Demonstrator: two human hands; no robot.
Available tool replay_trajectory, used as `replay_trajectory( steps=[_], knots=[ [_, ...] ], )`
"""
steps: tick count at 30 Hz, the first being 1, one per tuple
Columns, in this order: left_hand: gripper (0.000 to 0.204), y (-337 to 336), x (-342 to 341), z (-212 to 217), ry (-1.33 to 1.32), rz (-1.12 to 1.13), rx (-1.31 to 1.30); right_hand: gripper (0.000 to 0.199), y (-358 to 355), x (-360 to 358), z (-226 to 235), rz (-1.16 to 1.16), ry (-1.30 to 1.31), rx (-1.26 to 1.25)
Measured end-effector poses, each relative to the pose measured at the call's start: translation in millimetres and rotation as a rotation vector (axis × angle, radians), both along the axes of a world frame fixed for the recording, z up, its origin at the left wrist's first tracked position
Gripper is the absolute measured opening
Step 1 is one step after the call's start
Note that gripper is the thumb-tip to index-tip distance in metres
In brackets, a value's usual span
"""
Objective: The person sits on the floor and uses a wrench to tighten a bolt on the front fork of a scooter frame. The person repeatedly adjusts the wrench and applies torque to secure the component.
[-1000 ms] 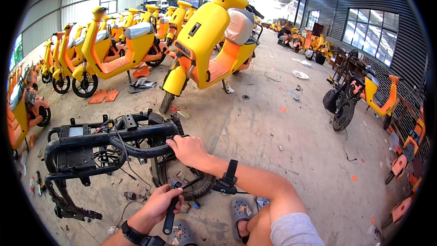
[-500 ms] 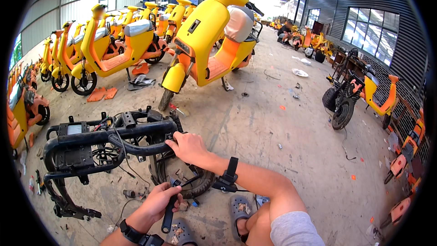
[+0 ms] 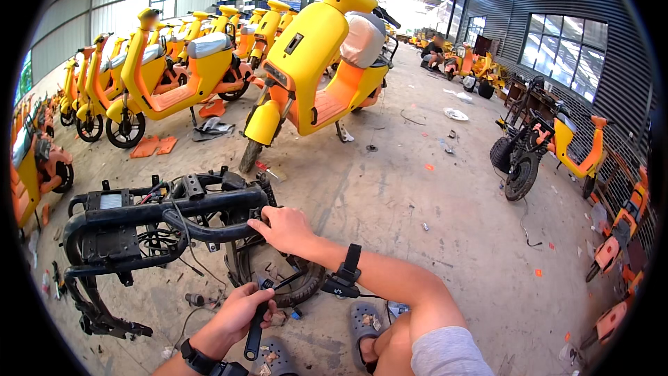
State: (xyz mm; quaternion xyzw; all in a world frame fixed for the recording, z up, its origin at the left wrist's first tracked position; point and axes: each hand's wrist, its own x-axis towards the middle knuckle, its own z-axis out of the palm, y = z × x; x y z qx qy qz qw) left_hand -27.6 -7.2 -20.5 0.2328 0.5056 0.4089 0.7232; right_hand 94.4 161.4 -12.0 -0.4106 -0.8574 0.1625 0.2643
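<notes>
A stripped black scooter frame [image 3: 129, 221] lies in front of me, with wiring and brackets exposed along its tubes. My right hand [image 3: 287, 228] is closed over the right end of its thick tube. In my left hand [image 3: 240, 312] is a dark adjustable wrench [image 3: 254, 340], gripped by the handle with its head up near a thin dark rod. Under the right end of the frame, a wheel [image 3: 309, 291] with a black tyre is partly hidden by the tubes and my hands.
An upright yellow scooter [image 3: 306, 49] stands just beyond the frame, with rows of others on the left. More scooters, one yellow and orange [image 3: 584, 150], line the right wall. Orange panels [image 3: 153, 146] and scraps litter the concrete. A person [image 3: 433, 53] squats far back.
The view has shifted very slightly. Both hands keep their holds, the left on the wrench and the right on the scooter frame, with hardly any movement.
</notes>
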Motion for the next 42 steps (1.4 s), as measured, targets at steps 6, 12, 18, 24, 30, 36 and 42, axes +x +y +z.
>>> replay_trajectory(
  steps=[6, 12, 18, 24, 30, 36, 42],
  knots=[
    [0.016, 0, 0, 1, 0.005, -0.010, 0.009, 0.044, 2, 0, -5, -0.035, 0.051, -0.030],
    [0.016, -1, 0, 2, 0.002, -0.010, 0.015, 0.046, 0, 2, 1, 0.003, 0.036, -0.062],
    [0.015, 0, 0, 1, 0.006, -0.006, 0.013, 0.049, 2, 1, -4, -0.022, 0.053, -0.048],
    [0.016, -1, 1, 2, 0.015, -0.006, 0.011, 0.049, 2, 0, -5, -0.027, 0.079, -0.040],
    [0.016, -1, 2, 4, 0.020, -0.010, 0.010, 0.045, 2, 3, -4, -0.009, 0.085, -0.043],
    [0.016, 1, 1, 2, 0.014, -0.014, 0.016, 0.040, 5, 4, -6, 0.001, 0.102, -0.042],
    [0.014, -6, -5, 1, 0.058, -0.005, -0.009, 0.045, -1, -7, -2, 0.045, 0.147, -0.100]
  ],
)
